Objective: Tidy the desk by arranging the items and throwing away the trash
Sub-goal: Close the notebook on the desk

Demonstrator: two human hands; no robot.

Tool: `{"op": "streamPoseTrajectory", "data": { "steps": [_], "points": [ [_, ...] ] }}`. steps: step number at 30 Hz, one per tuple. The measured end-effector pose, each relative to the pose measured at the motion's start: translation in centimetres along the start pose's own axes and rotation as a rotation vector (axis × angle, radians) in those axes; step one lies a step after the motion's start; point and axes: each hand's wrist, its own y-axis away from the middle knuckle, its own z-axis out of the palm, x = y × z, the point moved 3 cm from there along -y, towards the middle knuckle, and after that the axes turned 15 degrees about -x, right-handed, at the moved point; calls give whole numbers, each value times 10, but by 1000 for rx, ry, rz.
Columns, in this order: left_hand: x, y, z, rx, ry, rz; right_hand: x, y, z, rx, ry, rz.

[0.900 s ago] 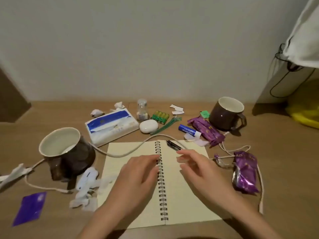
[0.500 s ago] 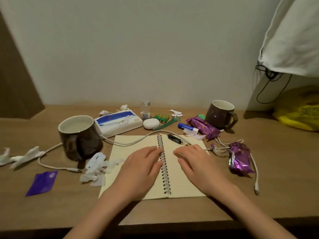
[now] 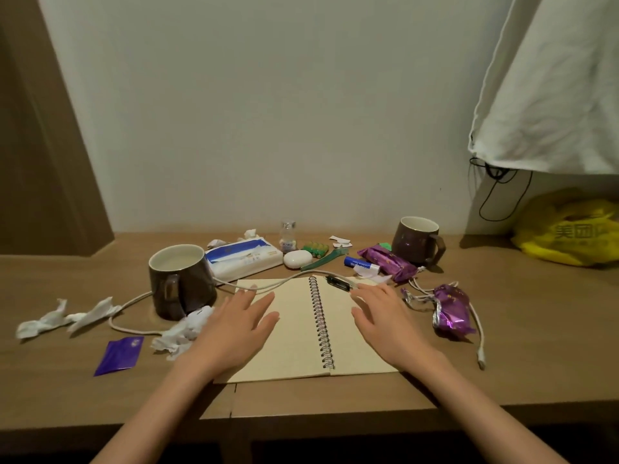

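Observation:
An open spiral notebook (image 3: pixel 294 333) lies flat in the middle of the wooden desk (image 3: pixel 522 329). My left hand (image 3: pixel 234 326) rests palm down on its left page, fingers spread, holding nothing. On the right page my right hand (image 3: pixel 382 316) also lies flat and empty. A dark pen (image 3: pixel 338 283) sits at the notebook's top right, just beyond my right fingertips. A white cable (image 3: pixel 268 286) crosses the top left corner. Crumpled tissues (image 3: pixel 181 333) lie left of the notebook, more tissue scraps (image 3: pixel 63 318) farther left.
A brown mug (image 3: pixel 181 283) stands left of the notebook, a second mug (image 3: pixel 417 241) at the back right. A tissue pack (image 3: pixel 243 259), small bottle (image 3: pixel 287 236), white case (image 3: pixel 296 259), purple wrappers (image 3: pixel 450 311), purple packet (image 3: pixel 119 354) and yellow bag (image 3: pixel 569 236) surround it.
Both hands have slid apart from the spiral binding toward the outer pages. The camera has pulled back and tilted up, showing more wall and the desk's front edge.

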Motion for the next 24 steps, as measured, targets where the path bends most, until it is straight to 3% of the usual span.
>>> {"op": "streamPoseTrajectory", "data": {
  "steps": [6,24],
  "points": [
    [6,5,9,-19,-74,4,7,-7,-2,91,-22,12],
    [11,45,19,-87,-49,0,31,-36,-18,19,-30,121]
  ]
}}
